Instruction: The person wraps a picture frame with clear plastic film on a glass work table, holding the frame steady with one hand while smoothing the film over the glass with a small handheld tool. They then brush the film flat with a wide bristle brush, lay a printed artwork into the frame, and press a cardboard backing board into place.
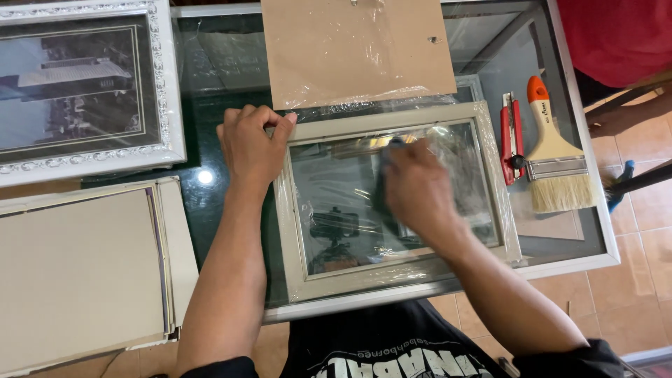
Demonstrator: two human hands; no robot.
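Left hand [252,147] presses curled fingers on the grey picture frame's [392,280] corner; blurred right hand [416,189] rubs its glass [336,189], grip unclear

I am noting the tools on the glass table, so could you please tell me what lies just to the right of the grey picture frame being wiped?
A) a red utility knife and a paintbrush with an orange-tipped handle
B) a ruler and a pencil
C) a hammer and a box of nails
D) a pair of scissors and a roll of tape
A: right of the grey picture frame lie a red utility knife and a paintbrush with an orange-tipped handle.
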